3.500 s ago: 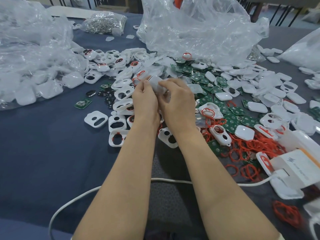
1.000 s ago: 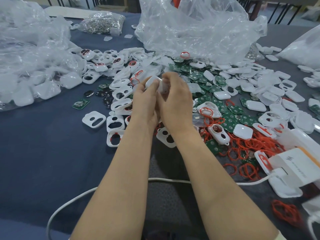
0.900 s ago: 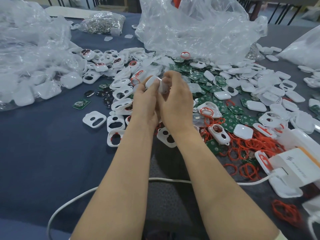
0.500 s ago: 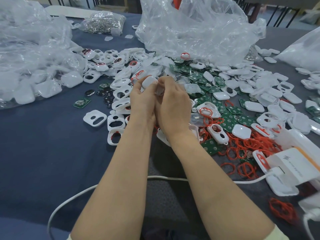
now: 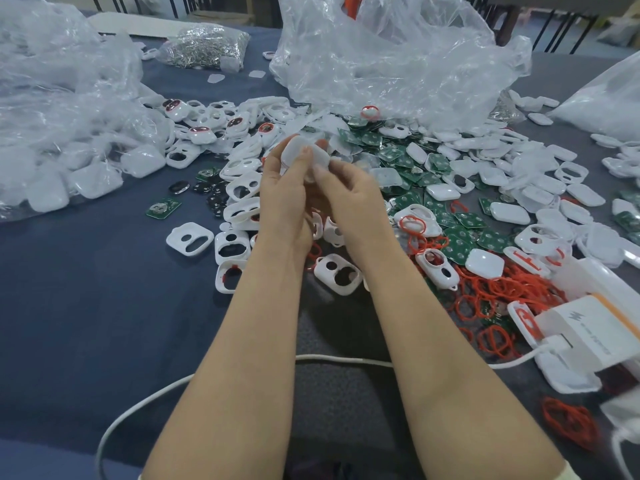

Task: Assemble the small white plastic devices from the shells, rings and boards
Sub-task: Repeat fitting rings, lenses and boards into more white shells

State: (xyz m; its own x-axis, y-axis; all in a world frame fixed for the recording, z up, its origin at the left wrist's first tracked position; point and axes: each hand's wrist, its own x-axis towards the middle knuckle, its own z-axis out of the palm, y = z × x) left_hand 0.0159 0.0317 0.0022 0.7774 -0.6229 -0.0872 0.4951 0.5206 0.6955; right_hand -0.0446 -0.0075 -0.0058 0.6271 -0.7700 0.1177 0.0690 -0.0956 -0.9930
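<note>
Both hands are raised together over the middle of the pile. My left hand (image 5: 282, 192) grips a small white device shell (image 5: 303, 152), thumb across its top face. My right hand (image 5: 349, 195) pinches the same shell from its right end with thumb and fingers curled. White shells with two holes (image 5: 188, 238) lie to the left and below the hands. Green boards (image 5: 460, 239) are spread to the right, and red rings (image 5: 498, 289) are heaped at the lower right.
Crumpled clear plastic bags stand at the back (image 5: 398, 60) and left (image 5: 59, 109). A bag of metal rings (image 5: 204, 50) lies far back. A white charger box (image 5: 588, 327) with a white cable (image 5: 145, 400) sits at the right, on the dark blue tablecloth (image 5: 86, 306).
The hands have turned the white shell; it now shows its smooth face at their fingertips, and the right hand has slid slightly right and lower.
</note>
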